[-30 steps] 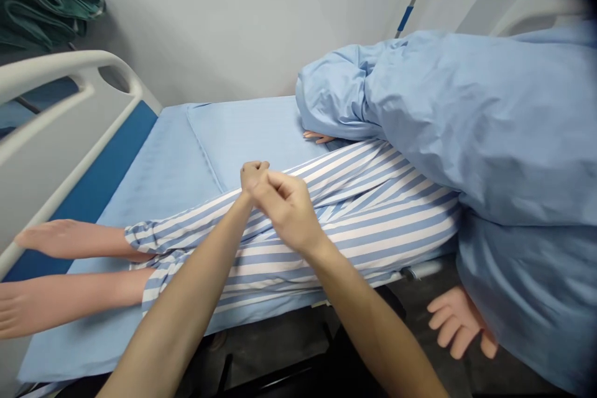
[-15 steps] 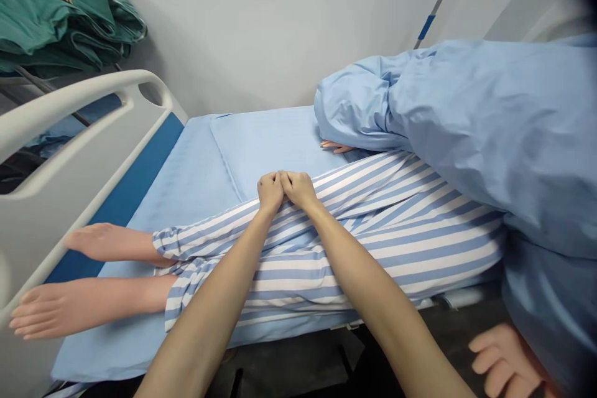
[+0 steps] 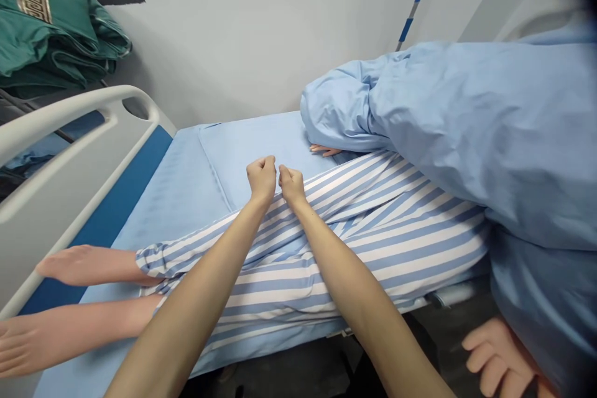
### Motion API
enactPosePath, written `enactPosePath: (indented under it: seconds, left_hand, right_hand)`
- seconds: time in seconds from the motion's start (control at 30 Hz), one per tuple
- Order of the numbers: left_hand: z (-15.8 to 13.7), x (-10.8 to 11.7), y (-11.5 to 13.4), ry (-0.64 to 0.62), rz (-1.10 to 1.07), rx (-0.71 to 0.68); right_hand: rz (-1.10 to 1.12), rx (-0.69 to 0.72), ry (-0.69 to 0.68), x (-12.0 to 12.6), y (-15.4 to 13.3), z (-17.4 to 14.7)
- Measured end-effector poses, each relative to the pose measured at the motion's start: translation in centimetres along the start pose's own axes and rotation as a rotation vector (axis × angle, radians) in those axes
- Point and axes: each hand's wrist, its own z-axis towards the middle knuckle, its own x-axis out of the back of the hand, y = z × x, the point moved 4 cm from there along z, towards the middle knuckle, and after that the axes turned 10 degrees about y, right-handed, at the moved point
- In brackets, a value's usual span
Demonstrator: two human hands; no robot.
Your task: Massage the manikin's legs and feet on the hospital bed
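Observation:
A manikin lies on the bed, dressed in blue-and-white striped trousers (image 3: 420, 252) and a light blue gown (image 3: 471, 118). Over its far leg, my left hand (image 3: 262, 178) is closed in a fist, thumb side up. Just to the right of it is my right hand (image 3: 291, 185), also a fist, with a small gap between the two. I see nothing in either one. Both my forearms cross above the striped legs. The manikin's bare feet, a far foot (image 3: 88, 264) and a near foot (image 3: 32, 342), point left.
A white-and-blue bed footboard (image 3: 84, 183) rises at the left. Behind it are folded green cloths (image 3: 56, 43). The manikin's near hand (image 3: 499, 354) hangs past the bed edge at lower right. A pole with blue bands (image 3: 410, 15) stands by the wall.
My fists, which were touching over the far leg, have come slightly apart and lifted a little. The view has shifted somewhat, bringing the feet lower and further left.

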Motion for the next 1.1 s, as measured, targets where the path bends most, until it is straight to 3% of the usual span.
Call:
enactPosePath:
  seconds: [0.17, 0.33, 0.53, 0.63, 0.87, 0.97, 1.1]
  left_hand:
    - [-2.4, -0.8, -2.8, -0.057, 0.586, -0.051]
    - [-2.8, -1.0, -3.5, -0.139, 0.737, -0.089]
    - [-2.6, -1.2, -3.4, -0.183, 0.783, -0.13]
    - [-2.6, -1.4, -3.5, -0.188, 0.788, -0.123]
    - [-3.4, -1.6, -3.1, -0.18, 0.757, -0.197]
    - [-3.4, -2.1, -2.2, -0.234, 0.655, -0.25]
    - [-2.3, -3.0, 0.5, -0.087, 0.383, -0.169]
  right_hand:
    - [0.019, -0.047, 0.038, 0.3, 0.5, 0.2]
    - [-0.234, 0.001, -0.032, 0.6, -0.9, 0.4]
    - [-0.583, 0.509, -0.315, 0.1, -7.3, 0.6]
    - [-0.644, 0.581, -0.312, 0.2, -7.8, 0.7]
    - [-0.537, 0.252, -0.187, 1.7, -0.5, 1.7]
    - [-0.367, 0.169, -0.106, 2.1, 0.4, 2.3]
    - [0.017, -0.035, 0.036, 2.9, 0.8, 3.4]
